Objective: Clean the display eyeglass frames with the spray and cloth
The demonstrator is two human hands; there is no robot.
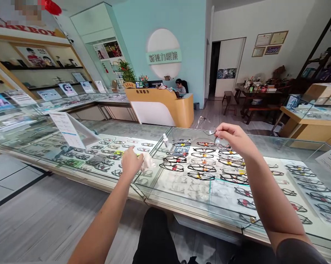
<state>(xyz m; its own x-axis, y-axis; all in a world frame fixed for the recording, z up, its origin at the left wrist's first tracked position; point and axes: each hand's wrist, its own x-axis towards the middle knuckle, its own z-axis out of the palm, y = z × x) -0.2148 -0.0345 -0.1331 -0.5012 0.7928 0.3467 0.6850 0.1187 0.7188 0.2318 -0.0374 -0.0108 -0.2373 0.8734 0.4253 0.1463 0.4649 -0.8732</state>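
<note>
Clear-lensed eyeglasses with a thin rim (208, 128), held right of centre in the frame, above the glass-topped display table (192, 216). The right hand's (232, 138) fingers pinch one edge, a hold that probably leaves most of the lenses uncovered. Left of centre, the left hand (131, 161) has its fingers bent beside a crumpled white cloth (148, 162); whether they grip it cannot be told. Near the cloth, a small clear bottle with a white top (165, 140) stands upright, presumably within easy reach. Inside the table, dark-framed eyeglasses (201, 168) with red and yellow tags lie in rows, probably spaced for viewing through the glass.
</note>
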